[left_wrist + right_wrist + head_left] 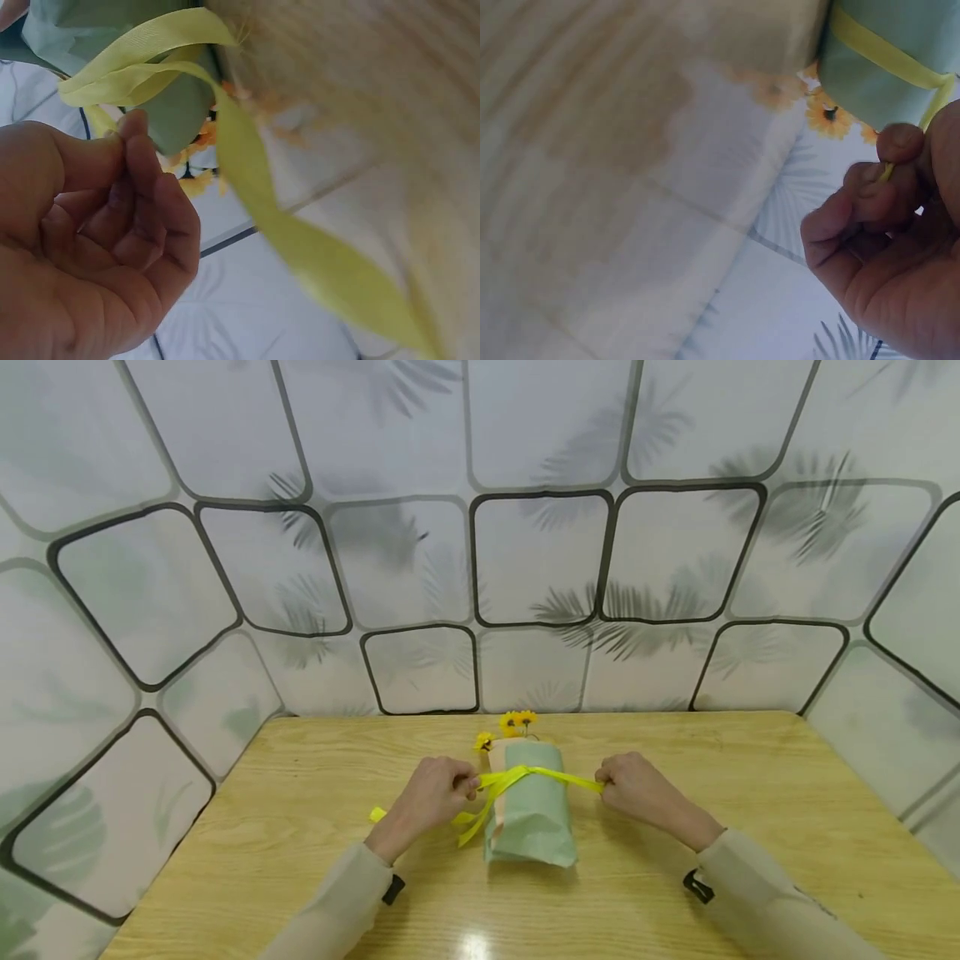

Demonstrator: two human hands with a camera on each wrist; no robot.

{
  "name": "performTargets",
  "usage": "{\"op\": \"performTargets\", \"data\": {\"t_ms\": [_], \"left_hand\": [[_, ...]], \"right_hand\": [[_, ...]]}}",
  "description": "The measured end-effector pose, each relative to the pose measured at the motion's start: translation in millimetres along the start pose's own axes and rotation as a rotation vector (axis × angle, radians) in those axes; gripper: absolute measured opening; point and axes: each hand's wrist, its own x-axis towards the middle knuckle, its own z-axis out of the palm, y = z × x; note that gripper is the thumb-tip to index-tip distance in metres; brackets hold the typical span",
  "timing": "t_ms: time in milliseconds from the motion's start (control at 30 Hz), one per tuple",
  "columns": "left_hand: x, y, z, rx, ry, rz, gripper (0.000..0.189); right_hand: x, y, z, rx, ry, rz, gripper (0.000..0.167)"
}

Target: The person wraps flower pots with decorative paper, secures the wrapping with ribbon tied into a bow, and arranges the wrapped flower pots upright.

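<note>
A bouquet wrapped in green paper [534,810] lies on the table, yellow-orange flowers [517,722] poking out at its far end. Around its middle runs a yellow ribbon [525,771], crossed on top. On the left, my left hand [431,797] pinches one part of the ribbon between thumb and forefinger. My right hand [637,789] grips the other end, stretched taut to the right; a bit of ribbon [886,172] shows between its fingers. A loose ribbon tail [322,277] hangs past the left hand in the left wrist view.
The wooden table [300,860] reaches back to a pale curtain-like backdrop [540,560] with dark outlined shapes and leaf prints. Another ribbon end [377,814] shows left of the left wrist. Dark straps [699,887] sit at both sleeve cuffs.
</note>
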Motion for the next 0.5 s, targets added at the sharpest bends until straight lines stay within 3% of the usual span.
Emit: {"op": "performTargets", "data": {"t_ms": [267,333,500], "left_hand": [[1.0,6.8,-7.1,-0.009,-0.023,-0.009,0.020],[0.0,6.9,-6.7,-0.011,-0.023,-0.002,0.016],[-2.9,6.6,-3.7,0.014,0.005,0.020,0.021]], "right_hand": [[-2.3,3.4,2.1,-0.010,0.116,0.056,0.029],[-1.9,1.0,-1.7,0.003,0.148,0.058,0.033],[-0.4,-8.3,-10.5,0.075,0.047,0.054,0.038]]}}
